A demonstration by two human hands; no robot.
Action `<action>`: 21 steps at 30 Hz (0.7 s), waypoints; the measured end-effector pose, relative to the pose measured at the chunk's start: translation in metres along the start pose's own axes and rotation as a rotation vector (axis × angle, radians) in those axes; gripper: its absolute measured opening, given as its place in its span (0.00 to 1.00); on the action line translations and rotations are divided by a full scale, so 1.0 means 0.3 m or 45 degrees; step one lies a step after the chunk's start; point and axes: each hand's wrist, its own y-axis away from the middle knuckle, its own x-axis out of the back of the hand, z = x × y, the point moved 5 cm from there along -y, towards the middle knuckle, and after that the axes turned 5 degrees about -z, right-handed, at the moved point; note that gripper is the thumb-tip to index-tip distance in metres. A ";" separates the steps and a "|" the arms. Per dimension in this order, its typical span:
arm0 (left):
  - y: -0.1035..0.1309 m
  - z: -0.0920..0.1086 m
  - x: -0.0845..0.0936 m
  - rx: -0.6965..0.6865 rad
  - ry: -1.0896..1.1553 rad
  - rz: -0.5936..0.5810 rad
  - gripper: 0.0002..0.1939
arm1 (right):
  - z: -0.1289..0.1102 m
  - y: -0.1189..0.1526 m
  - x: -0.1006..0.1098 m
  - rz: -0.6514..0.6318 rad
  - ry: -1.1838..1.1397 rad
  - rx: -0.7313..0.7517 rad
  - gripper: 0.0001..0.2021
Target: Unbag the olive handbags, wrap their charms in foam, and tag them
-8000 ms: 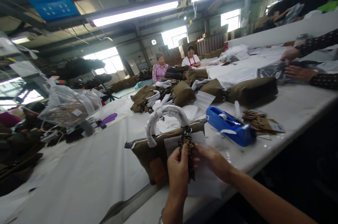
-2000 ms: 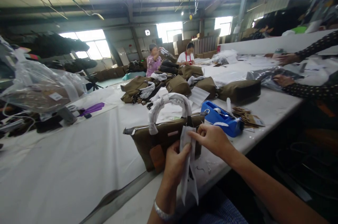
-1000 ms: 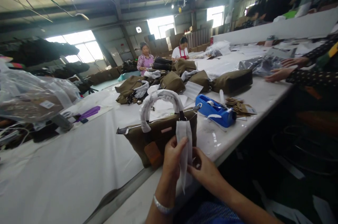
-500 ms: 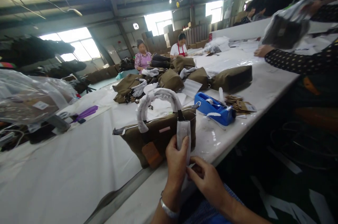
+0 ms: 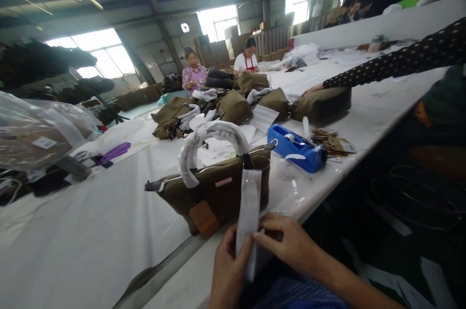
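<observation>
Lower on the wrap (image 5: 250,197) than half a second ago, the left hand (image 5: 230,263) now grips its bottom part at the lower centre of the frame. Beside it, the right hand (image 5: 291,241) has thumb and forefinger closed on the wrap's right edge. White and narrow, the wrap hangs from the handle (image 5: 214,130) of the upright bag (image 5: 227,202) at centre. Right of that sits the dispenser (image 5: 296,148); above, a co-worker's dotted sleeve (image 5: 393,59) now reaches to another bag (image 5: 324,106).
</observation>
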 end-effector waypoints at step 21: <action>-0.050 0.002 0.039 0.041 -0.153 0.160 0.25 | 0.177 -0.138 0.879 0.813 -0.138 -0.236 0.18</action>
